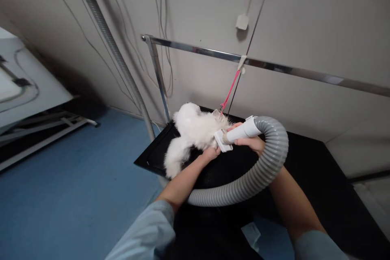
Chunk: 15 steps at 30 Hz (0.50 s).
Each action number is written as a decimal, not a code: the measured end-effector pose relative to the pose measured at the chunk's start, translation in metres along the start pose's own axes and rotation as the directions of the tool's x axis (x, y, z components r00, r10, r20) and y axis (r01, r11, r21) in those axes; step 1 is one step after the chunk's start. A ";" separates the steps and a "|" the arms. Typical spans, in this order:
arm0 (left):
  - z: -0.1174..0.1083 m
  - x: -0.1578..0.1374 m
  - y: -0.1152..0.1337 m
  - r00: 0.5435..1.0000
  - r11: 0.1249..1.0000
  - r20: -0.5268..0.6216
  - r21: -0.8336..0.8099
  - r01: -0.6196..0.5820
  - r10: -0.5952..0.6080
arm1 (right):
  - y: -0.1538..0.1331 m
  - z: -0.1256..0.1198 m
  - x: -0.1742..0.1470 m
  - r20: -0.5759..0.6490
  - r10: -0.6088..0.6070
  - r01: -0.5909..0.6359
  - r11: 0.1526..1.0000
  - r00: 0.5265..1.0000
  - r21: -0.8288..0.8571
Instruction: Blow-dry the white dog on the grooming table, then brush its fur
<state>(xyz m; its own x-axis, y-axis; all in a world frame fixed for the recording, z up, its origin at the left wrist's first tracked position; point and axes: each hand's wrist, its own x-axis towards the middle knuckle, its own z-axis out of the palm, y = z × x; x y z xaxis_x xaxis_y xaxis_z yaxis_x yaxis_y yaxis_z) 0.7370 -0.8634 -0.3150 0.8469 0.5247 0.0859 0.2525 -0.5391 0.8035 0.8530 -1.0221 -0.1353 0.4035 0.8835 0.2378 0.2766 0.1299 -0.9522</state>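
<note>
In the head view, holds a white nozzle (243,131) in the right hand (251,143), fingers wrapped around the tube, and sets the wide flat end (224,142) against the fur of a white pet (199,128). Rests the left hand (211,153) low on the fur, just below and left of the nozzle, fingers curled; cannot tell whether gripping a leg or only fur. Seems to be at the step of working the nozzle over the front part of the coat. Next, probably calls for a light touch with the nozzle, a gentle supporting left hand and some slack in the grey hose (278,146), looped right of and below the nozzle.

Looks thick, soft and fluffy, smoother and rounder at the rear, scruffier close to the nozzle. Lies or crouches, cannot tell which, on a black tabletop (155,151), mainly left of the nozzle. Seems tethered by a pink leash (232,89), up beyond the nozzle to a metal bar (198,50).
</note>
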 end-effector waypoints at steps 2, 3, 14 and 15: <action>-0.003 -0.001 -0.003 1.000 0.998 -0.003 0.065 -0.007 0.007 | -0.002 0.001 0.000 0.115 0.046 -0.051 0.998 0.992 0.043; -0.005 -0.001 -0.004 1.000 0.996 -0.002 0.093 -0.016 0.016 | -0.003 0.003 0.002 0.161 0.060 -0.070 0.996 0.985 0.057; -0.018 -0.010 0.002 0.999 0.982 0.017 0.181 -0.054 0.051 | -0.010 0.015 0.003 0.094 0.020 -0.023 0.999 0.995 0.024; -0.019 -0.011 0.004 0.999 0.987 0.000 0.151 -0.052 0.053 | -0.010 0.014 0.003 0.119 0.029 -0.032 0.999 0.993 0.026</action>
<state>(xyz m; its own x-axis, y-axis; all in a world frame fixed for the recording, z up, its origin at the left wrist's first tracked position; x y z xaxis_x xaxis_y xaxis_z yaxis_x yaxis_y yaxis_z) 0.7195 -0.8585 -0.3018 0.8590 0.4956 0.1286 0.2756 -0.6592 0.6997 0.8388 -1.0148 -0.1275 0.3049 0.9341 0.1857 0.2406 0.1131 -0.9640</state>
